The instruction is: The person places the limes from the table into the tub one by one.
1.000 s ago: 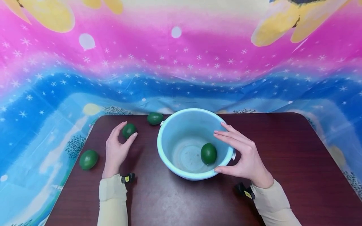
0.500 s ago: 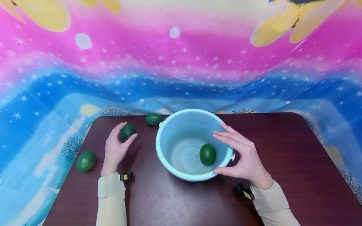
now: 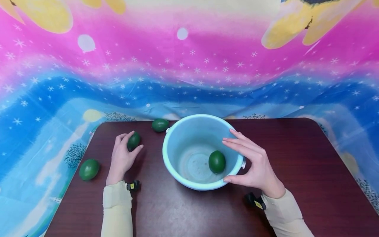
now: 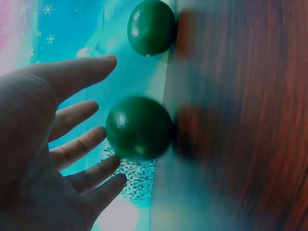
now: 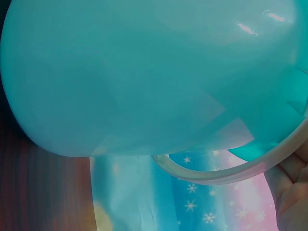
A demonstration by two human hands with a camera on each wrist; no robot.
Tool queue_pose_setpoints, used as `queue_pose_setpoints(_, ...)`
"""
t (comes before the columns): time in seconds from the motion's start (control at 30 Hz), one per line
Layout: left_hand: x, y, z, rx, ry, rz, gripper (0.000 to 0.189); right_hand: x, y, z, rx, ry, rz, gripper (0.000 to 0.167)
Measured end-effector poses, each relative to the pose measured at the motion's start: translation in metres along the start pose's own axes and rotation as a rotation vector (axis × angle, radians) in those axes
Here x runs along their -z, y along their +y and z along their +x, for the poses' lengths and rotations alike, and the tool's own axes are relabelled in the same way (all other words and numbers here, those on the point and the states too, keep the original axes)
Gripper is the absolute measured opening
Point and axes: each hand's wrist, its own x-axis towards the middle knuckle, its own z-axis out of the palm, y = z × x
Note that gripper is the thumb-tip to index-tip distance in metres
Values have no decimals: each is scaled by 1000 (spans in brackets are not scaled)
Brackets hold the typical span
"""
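My left hand (image 3: 122, 159) is at the left of the table, its fingers spread beside a green lime (image 3: 134, 141). In the left wrist view that lime (image 4: 139, 127) stands just past the fingertips, and the thumb is apart from it. My right hand (image 3: 257, 161) holds the rim of a light blue bucket (image 3: 177, 176), thumb at the near edge and fingers over the right side. One lime (image 3: 217, 162) lies inside the bucket, on its floor. In the right wrist view the bucket's wall (image 5: 144, 82) fills most of the picture.
Another lime (image 3: 160, 125) lies at the back edge, left of the bucket. A further lime (image 3: 89, 169) sits near the table's left edge. The bucket's pale handle (image 5: 231, 175) hangs at its side. A patterned cloth (image 3: 195, 72) rises behind the dark wooden table (image 3: 183, 214).
The left hand's fingertips have come slightly nearer the front and now cover part of the lime beside them. The right hand stays on the bucket rim. The head view has shifted a little.
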Motion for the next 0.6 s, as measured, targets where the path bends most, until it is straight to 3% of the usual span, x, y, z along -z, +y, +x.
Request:
queue_pose_setpoints(0.17, -3, -3, 1, 19, -10, 29, 68, 0, -1, 1, 1, 1, 1, 79)
queue_pose_setpoints(0.37, -8, -5, 2, -14, -52, 9, 61, 0, -1, 0, -7, 2, 4, 79)
queue_pose_setpoints(0.6, -9, -2, 0, -32, -4, -30, 38, 0, -1, 0, -8, 0, 5, 79)
